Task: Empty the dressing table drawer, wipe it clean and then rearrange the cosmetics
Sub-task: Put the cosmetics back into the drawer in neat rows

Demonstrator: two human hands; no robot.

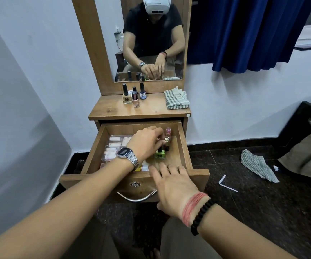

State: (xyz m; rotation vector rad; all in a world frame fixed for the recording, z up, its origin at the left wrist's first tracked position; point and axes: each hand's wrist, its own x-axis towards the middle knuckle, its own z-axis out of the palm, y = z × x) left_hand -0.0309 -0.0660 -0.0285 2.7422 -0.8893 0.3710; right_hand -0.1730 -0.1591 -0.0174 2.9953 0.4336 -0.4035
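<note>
Seen from the head view, the left hand (147,141) is curled over upright bottles at the right of the open drawer (185,150); whether the green bottle (159,154), directly beneath its fingers, is gripped cannot be told, while the right hand (175,186) rests flat, fingers straight, on the drawer front

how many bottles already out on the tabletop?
3, clustered at back left: tan bottle, clear bottle in front, blue-label bottle on the right. Others remain in the drawer.
</note>
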